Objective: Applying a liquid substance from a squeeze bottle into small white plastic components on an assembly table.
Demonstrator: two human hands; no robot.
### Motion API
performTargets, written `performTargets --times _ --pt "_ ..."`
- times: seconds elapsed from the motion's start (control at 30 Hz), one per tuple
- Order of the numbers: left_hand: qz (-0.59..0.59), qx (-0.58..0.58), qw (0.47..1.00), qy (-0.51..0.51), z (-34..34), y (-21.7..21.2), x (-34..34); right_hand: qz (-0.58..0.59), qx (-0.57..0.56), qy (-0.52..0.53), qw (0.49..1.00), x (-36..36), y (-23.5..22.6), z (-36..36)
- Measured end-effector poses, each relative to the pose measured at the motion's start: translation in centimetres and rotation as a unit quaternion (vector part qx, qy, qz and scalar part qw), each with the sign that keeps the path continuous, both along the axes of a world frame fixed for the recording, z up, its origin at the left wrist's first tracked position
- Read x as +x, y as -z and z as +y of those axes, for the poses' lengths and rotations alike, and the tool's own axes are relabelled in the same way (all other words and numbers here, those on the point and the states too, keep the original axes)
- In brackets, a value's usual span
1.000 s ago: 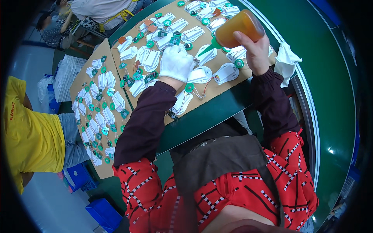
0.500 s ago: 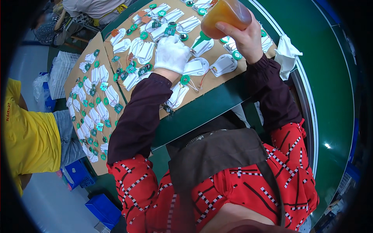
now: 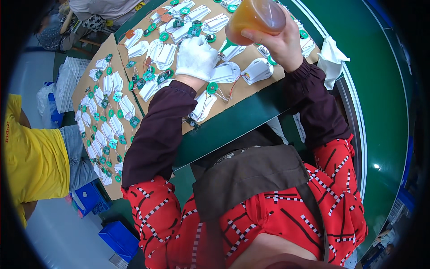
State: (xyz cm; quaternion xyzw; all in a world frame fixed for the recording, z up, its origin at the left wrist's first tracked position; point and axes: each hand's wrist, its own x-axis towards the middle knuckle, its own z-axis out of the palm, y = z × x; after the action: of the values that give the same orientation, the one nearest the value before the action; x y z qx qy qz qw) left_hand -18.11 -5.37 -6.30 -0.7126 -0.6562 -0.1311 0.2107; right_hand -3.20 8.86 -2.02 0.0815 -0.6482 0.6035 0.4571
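Note:
Bare-skinned, my right hand [image 3: 286,47] wraps round a squeeze bottle [image 3: 257,20] of amber liquid, tipped with its green nozzle [image 3: 226,45] downward. The nozzle's tip is at a white plastic casing [image 3: 233,53] on the cardboard; whether it touches cannot be seen. My left hand [image 3: 195,59], in a white glove, is curled closed just left of that casing. Its fingertips are hidden, and so is whatever they pinch. Just below the gloved hand lie another white casing [image 3: 225,72] and a round green part [image 3: 212,88] on wires.
Cardboard [image 3: 244,93] covers the green table, bearing rows of white casings with wired green circuit boards. A second cardboard sheet [image 3: 117,193] at left holds more. A white cloth [image 3: 331,60] hangs at the right rail. A person in a yellow shirt [image 3: 40,161] is at left, near blue bins [image 3: 118,240].
The bottle and my right hand have shifted slightly left and up, the nozzle staying by the same casing. My gloved left hand remains closed beside it. The whole view has shifted a little.

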Motion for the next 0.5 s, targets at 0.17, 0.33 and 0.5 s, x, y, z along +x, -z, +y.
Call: performTargets --times 0.17,0.33,0.5 --pt "0.0 -0.015 1.0 -0.015 -0.1 0.1 -0.2 -0.166 0.025 0.102 0.981 2.0 -2.5 -1.6" --pt "0.01 -0.022 0.999 -0.023 -0.2 -0.2 -0.1 -0.164 0.019 0.097 0.981 1.9 -2.5 -1.7" --pt "0.007 -0.044 0.998 -0.035 0.1 -0.1 0.0 0.129 0.099 0.017 0.987 -1.0 0.6 0.2"
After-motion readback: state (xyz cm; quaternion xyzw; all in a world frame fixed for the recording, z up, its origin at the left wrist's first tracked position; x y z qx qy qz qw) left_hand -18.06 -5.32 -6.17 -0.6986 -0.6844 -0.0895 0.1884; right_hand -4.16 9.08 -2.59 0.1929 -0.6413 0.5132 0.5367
